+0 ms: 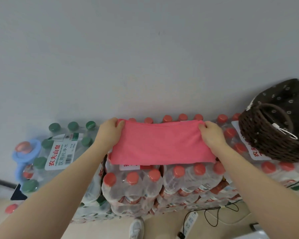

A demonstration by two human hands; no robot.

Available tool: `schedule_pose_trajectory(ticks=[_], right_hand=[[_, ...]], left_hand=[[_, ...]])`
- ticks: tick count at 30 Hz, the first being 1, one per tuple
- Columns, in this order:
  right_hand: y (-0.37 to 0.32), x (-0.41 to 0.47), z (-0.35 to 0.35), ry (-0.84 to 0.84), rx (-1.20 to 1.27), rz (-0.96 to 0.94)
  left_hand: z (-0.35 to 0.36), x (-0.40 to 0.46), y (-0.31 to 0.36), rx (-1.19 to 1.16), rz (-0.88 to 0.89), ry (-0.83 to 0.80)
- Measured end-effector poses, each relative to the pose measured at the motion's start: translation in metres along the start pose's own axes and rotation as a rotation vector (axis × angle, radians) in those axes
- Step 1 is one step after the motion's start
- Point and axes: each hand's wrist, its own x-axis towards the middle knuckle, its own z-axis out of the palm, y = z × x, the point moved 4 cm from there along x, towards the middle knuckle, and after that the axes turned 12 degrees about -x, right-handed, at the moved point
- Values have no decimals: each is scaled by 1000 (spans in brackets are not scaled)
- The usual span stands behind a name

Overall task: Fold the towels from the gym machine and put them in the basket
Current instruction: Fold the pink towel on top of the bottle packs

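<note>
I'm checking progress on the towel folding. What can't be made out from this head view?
- Basket interior: hidden by its own wall and dark floral lining; right side cut off by the frame edge.
- Pink towel: number of folded layers not visible.
- Fingertips of left hand and right hand: tucked behind the towel's edge.

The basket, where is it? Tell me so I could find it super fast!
Look at the big stack of shrink-wrapped water bottle packs standing against the pale wall. Follow the top of the stack to its right end, past the pink towel. The basket sits there on the red-capped bottles: dark brown, woven, with a flower-dotted cloth lining, unlike anything else nearby.
</note>
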Motion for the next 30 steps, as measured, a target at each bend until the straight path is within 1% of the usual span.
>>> schedule_pose_trajectory(ticks=[2,4,8,10,12,14,15,16,17,18,19,20,21,22,23,24,25,28,30], right_hand=[[1,8,3,0,-69,15],[1,12,6,9,-104,15],[3,14,6,72,-126,18],[2,14,7,78,-152,41],[0,11,6,73,-223,103],[-3,7,2,67,-347,143],[-6,4,0,88,-431,140],[-12,0,-2,152,-497,101],[-21,-7,0,250,-519,15],[-34,-15,5,328,-491,-121],[-51,-26,14,341,-441,-288],[-66,-36,27,255,-399,-450],[-79,-45,42,123,-391,-569],[-86,-50,55,-23,-410,-615],[-87,-51,64,-124,-448,-612],[-82,-49,66,-174,-487,-590],[-76,-44,65,-187,-519,-563],[-48,-33,53,-173,-589,-451],[-25,-27,42,-135,-606,-316]], left_hand=[[7,5,-2,170,55,15],[12,9,-3,281,78,31],[17,17,-2,348,79,44],[15,17,-1,379,88,46],[16,17,0,421,85,30],[14,15,1,476,71,42],[13,13,4,513,106,76],[13,12,9,569,183,112],[16,9,16,616,274,143],[24,7,24,608,401,171],[35,2,31,556,531,123],[48,-5,39,499,646,35],[61,-12,43,447,702,-95],[73,-19,44,450,693,-237],[82,-23,39,495,647,-356],[83,-23,31,536,583,-439],[82,-21,23,554,544,-478],[70,-18,11,559,531,-528],[65,-17,11,545,528,-540]])
